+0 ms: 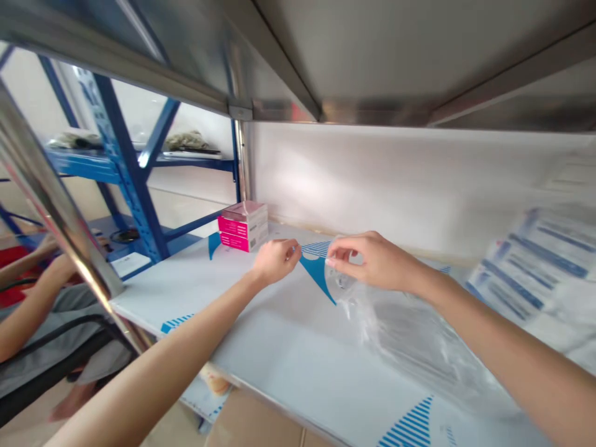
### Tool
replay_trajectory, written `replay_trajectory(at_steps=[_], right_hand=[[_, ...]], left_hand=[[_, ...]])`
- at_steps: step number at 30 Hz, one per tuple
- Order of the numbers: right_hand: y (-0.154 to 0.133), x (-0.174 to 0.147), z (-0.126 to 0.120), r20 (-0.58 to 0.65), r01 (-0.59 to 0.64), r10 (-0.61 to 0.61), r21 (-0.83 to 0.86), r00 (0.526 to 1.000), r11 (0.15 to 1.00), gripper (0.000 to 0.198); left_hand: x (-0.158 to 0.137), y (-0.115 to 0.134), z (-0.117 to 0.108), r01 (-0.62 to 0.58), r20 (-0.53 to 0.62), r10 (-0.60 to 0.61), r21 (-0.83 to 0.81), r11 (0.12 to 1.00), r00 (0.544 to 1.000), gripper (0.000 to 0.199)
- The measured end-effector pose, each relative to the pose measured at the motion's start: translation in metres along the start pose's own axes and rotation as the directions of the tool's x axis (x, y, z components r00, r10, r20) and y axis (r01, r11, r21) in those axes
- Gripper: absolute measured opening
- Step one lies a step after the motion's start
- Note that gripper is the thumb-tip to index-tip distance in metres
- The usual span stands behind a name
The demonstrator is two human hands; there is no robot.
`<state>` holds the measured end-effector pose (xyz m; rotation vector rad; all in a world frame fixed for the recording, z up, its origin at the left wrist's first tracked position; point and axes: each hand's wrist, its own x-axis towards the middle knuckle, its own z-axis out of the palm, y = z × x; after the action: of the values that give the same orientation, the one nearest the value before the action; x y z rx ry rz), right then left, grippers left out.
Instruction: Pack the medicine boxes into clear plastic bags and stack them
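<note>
My left hand (278, 261) is closed above the white shelf board (279, 329), its thumb and forefinger pressed together. A tiny glint shows at those fingertips, too small to name. To its right, my right hand (367, 261) has its fingers curled in a pinch at the upper edge of a clear plastic bag (419, 341). The bag spreads crumpled over the board, under my right forearm. Just below the right fingertips a rounded, see-through part of it shows small grey marks. A short gap lies between the two hands.
Pink and white boxes (243, 226) are stacked at the back left of the shelf. Blue and white packages (535, 267) lean at the right. A metal shelf (382, 68) hangs low overhead, with a steel post (69, 217) at left. Beyond it another person's arm (37, 298) shows.
</note>
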<state>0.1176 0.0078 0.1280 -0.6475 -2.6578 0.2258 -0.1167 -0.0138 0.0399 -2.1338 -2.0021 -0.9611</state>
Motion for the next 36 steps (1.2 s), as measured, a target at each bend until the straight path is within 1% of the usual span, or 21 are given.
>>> replay_trajectory(at_steps=[1, 3, 6, 9, 11, 13, 15, 18, 20, 22, 25, 29, 30, 32, 34, 36], right_hand=[[-0.002, 0.02, 0.008, 0.014, 0.012, -0.011, -0.03, 1.0, 0.999, 0.018], [-0.005, 0.061, 0.025, 0.016, 0.045, -0.044, -0.12, 0.999, 0.992, 0.024], [-0.009, 0.123, 0.048, -0.012, 0.073, -0.078, -0.226, 0.997, 0.971, 0.033], [-0.016, 0.178, 0.071, -0.047, 0.06, -0.07, -0.19, 0.996, 0.98, 0.041], [-0.024, 0.206, 0.087, -0.056, 0.073, -0.085, -0.192, 0.995, 0.979, 0.047], [-0.032, 0.225, 0.103, -0.041, 0.093, -0.103, -0.203, 0.994, 0.975, 0.052], [-0.04, 0.234, 0.115, -0.011, 0.108, -0.113, -0.214, 0.994, 0.971, 0.053], [-0.048, 0.234, 0.125, 0.018, 0.094, -0.093, -0.238, 0.996, 0.967, 0.043], [-0.049, 0.228, 0.125, 0.012, 0.074, -0.073, -0.264, 0.997, 0.962, 0.04], [-0.049, 0.221, 0.122, 0.01, 0.078, -0.078, -0.284, 0.997, 0.956, 0.04], [-0.046, 0.209, 0.115, 0.037, 0.141, -0.136, -0.332, 0.99, 0.933, 0.045], [-0.04, 0.184, 0.1, 0.057, 0.249, -0.25, -0.449, 0.966, 0.858, 0.056], [-0.038, 0.175, 0.095, 0.044, 0.265, -0.275, -0.451, 0.96, 0.853, 0.058], [-0.032, 0.152, 0.081, -0.017, 0.261, -0.295, -0.418, 0.955, 0.87, 0.059], [-0.025, 0.122, 0.064, -0.128, 0.218, -0.278, -0.356, 0.952, 0.909, 0.053], [-0.017, 0.086, 0.043, -0.275, 0.194, -0.27, -0.273, 0.923, 0.942, 0.046]], left_hand=[[0.0, -0.009, -0.003, 0.055, -0.036, -0.054, 0.03, 0.998, 0.998, 0.029], [0.0, -0.028, -0.008, 0.161, -0.095, -0.154, 0.076, 0.984, 0.983, 0.03], [-0.001, -0.049, -0.009, 0.261, -0.136, -0.245, 0.111, 0.959, 0.96, 0.032], [-0.002, -0.059, -0.005, 0.279, -0.119, -0.265, 0.124, 0.952, 0.957, 0.032], [-0.002, -0.061, -0.001, 0.267, -0.091, -0.257, 0.127, 0.955, 0.962, 0.032], [-0.001, -0.062, 0.001, 0.249, -0.062, -0.243, 0.127, 0.96, 0.968, 0.033], [0.0, -0.061, 0.002, 0.227, -0.031, -0.225, 0.123, 0.966, 0.974, 0.032], [0.001, -0.06, 0.002, 0.187, 0.009, -0.189, 0.112, 0.976, 0.982, 0.028], [0.001, -0.058, 0.003, 0.154, 0.021, -0.157, 0.107, 0.982, 0.987, 0.028], [0.002, -0.056, 0.005, 0.116, 0.034, -0.12, 0.104, 0.988, 0.992, 0.029], [0.001, -0.052, 0.008, 0.048, 0.068, -0.055, 0.104, 0.993, 0.996, 0.028], [-0.002, -0.049, 0.013, -0.058, 0.118, 0.045, 0.105, 0.993, 0.992, 0.027], [-0.003, -0.048, 0.014, -0.083, 0.129, 0.069, 0.104, 0.991, 0.989, 0.026], [-0.004, -0.048, 0.014, -0.123, 0.142, 0.108, 0.102, 0.987, 0.984, 0.023], [-0.006, -0.047, 0.013, -0.145, 0.137, 0.131, 0.099, 0.984, 0.982, 0.023], [-0.007, -0.045, 0.01, -0.149, 0.108, 0.139, 0.086, 0.985, 0.984, 0.025]])
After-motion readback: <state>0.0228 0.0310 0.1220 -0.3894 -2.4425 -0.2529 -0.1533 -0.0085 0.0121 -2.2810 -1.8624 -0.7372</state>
